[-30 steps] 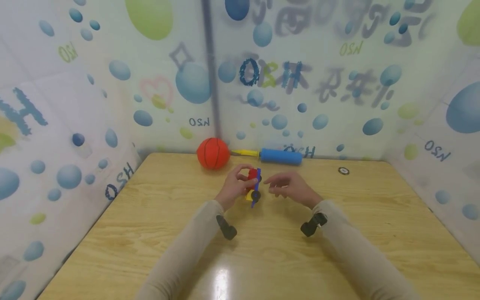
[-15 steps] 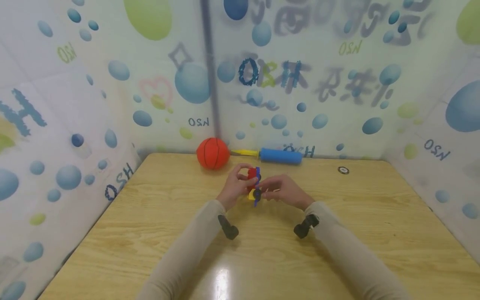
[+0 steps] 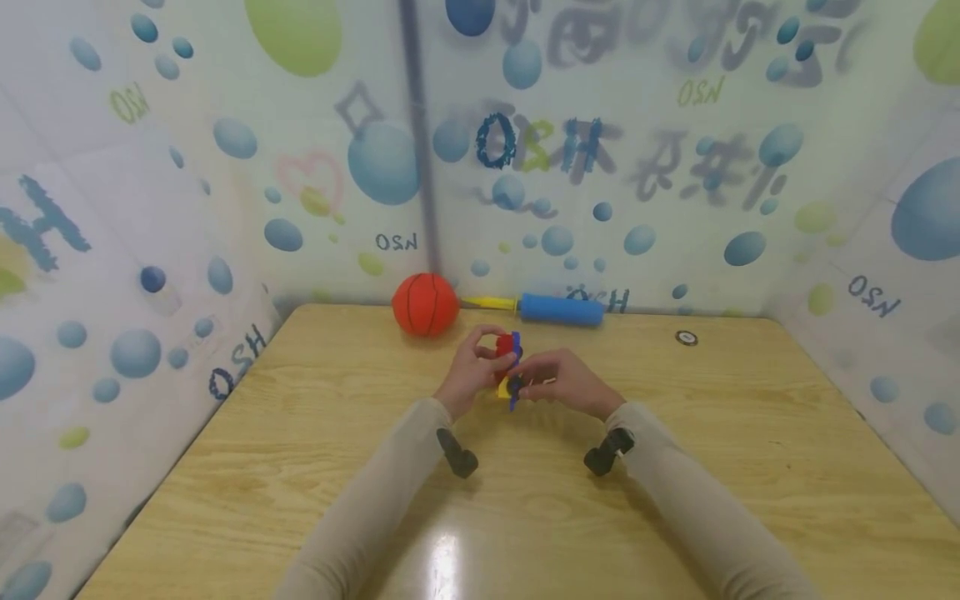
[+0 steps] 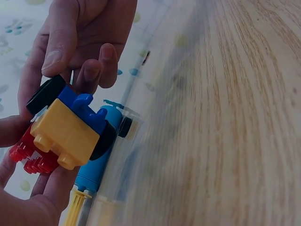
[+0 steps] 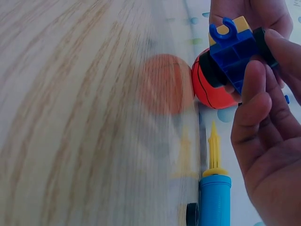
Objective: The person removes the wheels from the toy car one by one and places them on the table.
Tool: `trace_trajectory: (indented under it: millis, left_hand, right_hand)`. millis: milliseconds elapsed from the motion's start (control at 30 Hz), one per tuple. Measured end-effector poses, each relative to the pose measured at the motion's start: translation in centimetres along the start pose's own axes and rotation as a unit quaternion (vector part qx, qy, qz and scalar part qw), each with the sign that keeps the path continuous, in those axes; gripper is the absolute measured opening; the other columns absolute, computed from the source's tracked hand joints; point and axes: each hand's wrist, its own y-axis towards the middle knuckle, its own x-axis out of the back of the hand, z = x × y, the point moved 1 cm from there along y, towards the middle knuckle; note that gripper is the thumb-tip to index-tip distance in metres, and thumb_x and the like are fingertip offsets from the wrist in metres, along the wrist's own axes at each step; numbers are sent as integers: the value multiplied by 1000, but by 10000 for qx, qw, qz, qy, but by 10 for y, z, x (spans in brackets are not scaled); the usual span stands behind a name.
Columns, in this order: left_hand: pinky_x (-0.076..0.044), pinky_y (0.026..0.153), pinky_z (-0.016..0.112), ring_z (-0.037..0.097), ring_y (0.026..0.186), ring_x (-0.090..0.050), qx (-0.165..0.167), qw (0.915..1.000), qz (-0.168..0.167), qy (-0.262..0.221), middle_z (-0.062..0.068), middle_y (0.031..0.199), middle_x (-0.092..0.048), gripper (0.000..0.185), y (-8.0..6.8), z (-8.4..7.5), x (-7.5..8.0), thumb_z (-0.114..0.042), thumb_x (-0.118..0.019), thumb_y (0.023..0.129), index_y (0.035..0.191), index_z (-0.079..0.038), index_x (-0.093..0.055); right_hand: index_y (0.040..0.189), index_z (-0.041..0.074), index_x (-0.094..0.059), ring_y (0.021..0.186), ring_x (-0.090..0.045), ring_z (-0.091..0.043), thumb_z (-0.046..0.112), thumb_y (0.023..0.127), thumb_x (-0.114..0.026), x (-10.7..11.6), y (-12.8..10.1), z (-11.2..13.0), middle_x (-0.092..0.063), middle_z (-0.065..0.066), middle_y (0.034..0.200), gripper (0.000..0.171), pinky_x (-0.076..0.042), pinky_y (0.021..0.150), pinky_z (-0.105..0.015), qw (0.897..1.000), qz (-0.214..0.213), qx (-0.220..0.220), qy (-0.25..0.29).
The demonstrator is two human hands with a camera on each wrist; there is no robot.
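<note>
The surface is a light wooden table (image 3: 300, 467) with a visible grain and a shiny glare patch on the near side, between the forearms. Past the hands, by the far edge, sits an orange mini basketball (image 3: 425, 305), a bit left of them. Just right of it lies a blue pump (image 3: 561, 310) with a yellow handle pointing at the ball. Further right of the hands, well apart, there's a small black ring-shaped piece (image 3: 686, 337).

bright even light | glare patch on glossy wooden table (image 3: 442, 554) near edge | wrist views blurred, smeared | head view edges bowed
</note>
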Motion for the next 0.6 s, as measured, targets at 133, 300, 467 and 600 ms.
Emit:
trace_trajectory:
  millis: [133,300,467,600]
  left_hand:
    - [-56,71,26,21,91,-63,-1,10000,6,2,14,114,-60,45,0,1,0,-15,-71,94,134,-21,-53]
    - [-55,70,26,21,88,-63,10,10000,0,-18,14,112,-59,44,-1,0,0,-14,-71,93,133,-22,-54]
    - [-56,71,26,21,89,-64,-33,10000,7,6,15,114,-60,43,-3,-2,-1,-15,-71,94,132,-23,-54]
    - [-57,73,26,21,91,-64,0,10000,13,3,15,115,-60,43,-3,-2,0,-15,-71,93,132,-24,-54]
  right_hand:
    - [117,12,-73,79,-70,-25,14,90,-75,-1,0,0,-77,-9,98,27,-52,59,-33,10000,7,37,30]
    - [116,9,-73,76,-68,-20,14,90,-75,-2,-1,2,-76,-10,96,27,-51,57,-31,9999,11,92,63]
    - [117,7,-72,77,-67,-19,14,89,-75,-2,-1,3,-76,-14,98,29,-50,57,-30,9999,7,109,84]
    - [119,6,-71,79,-66,-20,14,89,-75,-3,0,4,-75,-16,102,31,-50,58,-30,9999,33,112,83]
